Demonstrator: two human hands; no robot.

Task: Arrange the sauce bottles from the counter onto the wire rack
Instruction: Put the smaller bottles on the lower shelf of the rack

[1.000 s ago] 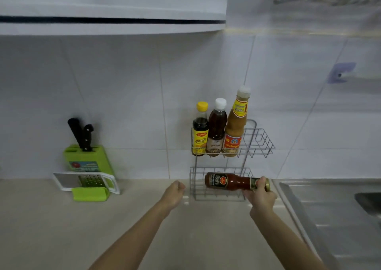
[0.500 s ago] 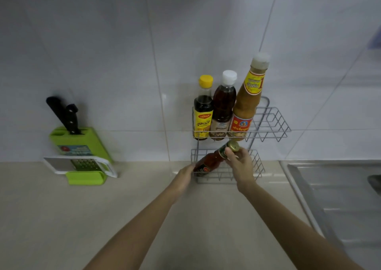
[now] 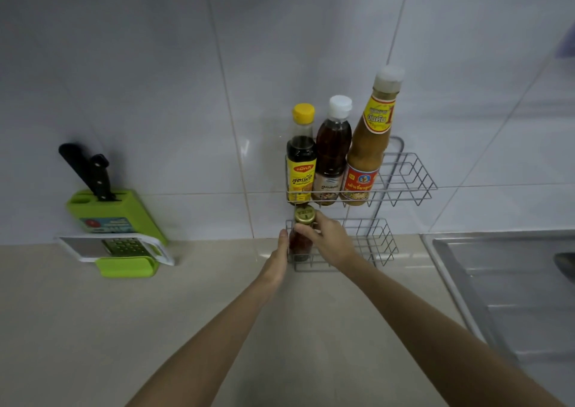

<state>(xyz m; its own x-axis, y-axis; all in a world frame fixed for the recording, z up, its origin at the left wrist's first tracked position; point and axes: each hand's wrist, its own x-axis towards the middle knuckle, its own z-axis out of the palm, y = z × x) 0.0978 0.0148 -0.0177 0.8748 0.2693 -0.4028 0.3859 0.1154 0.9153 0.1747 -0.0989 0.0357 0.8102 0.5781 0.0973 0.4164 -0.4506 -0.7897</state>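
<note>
A two-tier wire rack (image 3: 404, 176) stands on the counter against the tiled wall. Its upper tier holds three upright bottles: a dark sauce bottle with a yellow cap (image 3: 301, 158), a brown bottle with a white cap (image 3: 333, 151) and a tall tan bottle with a red label (image 3: 370, 139). In the left end of the lower tier stands a red sauce bottle with a gold cap (image 3: 300, 238), upright. My right hand (image 3: 326, 238) grips its neck just under the cap. My left hand (image 3: 278, 257) rests flat against the rack's left side, beside the bottle.
A green knife block (image 3: 115, 217) with two black-handled knives stands at the left by the wall, a white and green grater (image 3: 121, 251) in front of it. A steel sink (image 3: 504, 285) fills the right. Beige counter (image 3: 124, 329) lies in front.
The red bottle went from lying sideways in my right hand, through a tilt, to upright in the lower tier's left end. My left hand moved up against the rack.
</note>
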